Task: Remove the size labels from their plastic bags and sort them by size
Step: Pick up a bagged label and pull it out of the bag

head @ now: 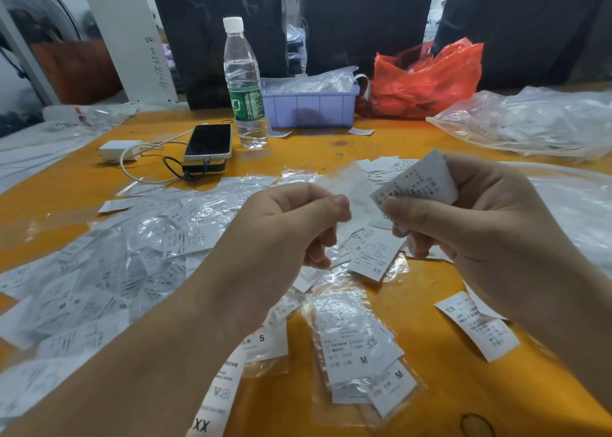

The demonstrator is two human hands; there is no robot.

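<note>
So the small white printed size label (419, 183) is up in the air over the orange table (440, 354), curled, pinched by the right hand (463, 218). The left hand (284, 228) pinches a thin clear plastic bag (344, 188) just beside it. Below them: loose labels, a bagged stack marked M (361, 347). Further back, a clear water bottle (245, 85), a black phone (208, 142) and a lilac plastic bin (311, 105).
</note>
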